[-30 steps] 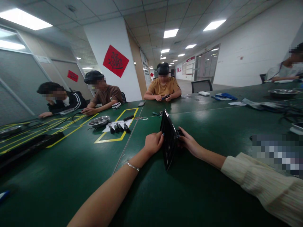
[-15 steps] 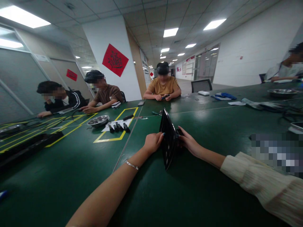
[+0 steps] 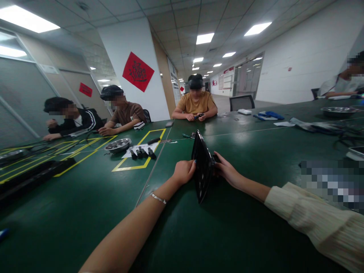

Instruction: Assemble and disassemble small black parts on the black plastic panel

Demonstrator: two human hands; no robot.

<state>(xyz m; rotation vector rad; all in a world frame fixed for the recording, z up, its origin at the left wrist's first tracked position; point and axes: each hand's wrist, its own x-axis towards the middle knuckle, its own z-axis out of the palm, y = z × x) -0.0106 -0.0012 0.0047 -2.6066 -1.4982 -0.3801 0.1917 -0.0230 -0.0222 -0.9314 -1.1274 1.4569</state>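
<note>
I am gripping a flat, black, perforated plastic tray (image 3: 201, 168) on edge with my left hand (image 3: 184, 171) and right hand (image 3: 226, 170) on the smooth green worktop (image 3: 85, 197).

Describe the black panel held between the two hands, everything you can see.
The black panel is thin, flat, rectangular and plastic-looking, its left face dotted with what look like small holes. It stands on edge on the green table, seen nearly edge-on. The left hand curls against its left face; the right hand lies against its far side.

Left hand (image 3: 184, 171), right hand (image 3: 228, 173), both gripping
</note>
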